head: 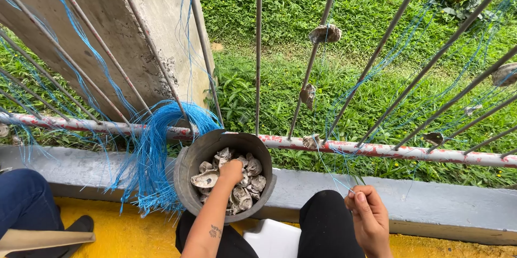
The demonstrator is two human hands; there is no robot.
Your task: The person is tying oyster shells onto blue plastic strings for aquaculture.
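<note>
Hands at a bucket (186, 177) of shells (253, 182).
The left hand (231, 171) curls onto the shells; the right hand (367, 212) pinches a blue string (329, 169).

Blue string (153, 150), grey bucket (188, 174), pale shells (247, 182)

My arms are bare, no sleeves showing. My left hand (232, 171) has a small dark tattoo on the forearm below it. My right hand (368, 210) wears no ring or glove. Black trousers (323, 225) cover both my knees.
</note>
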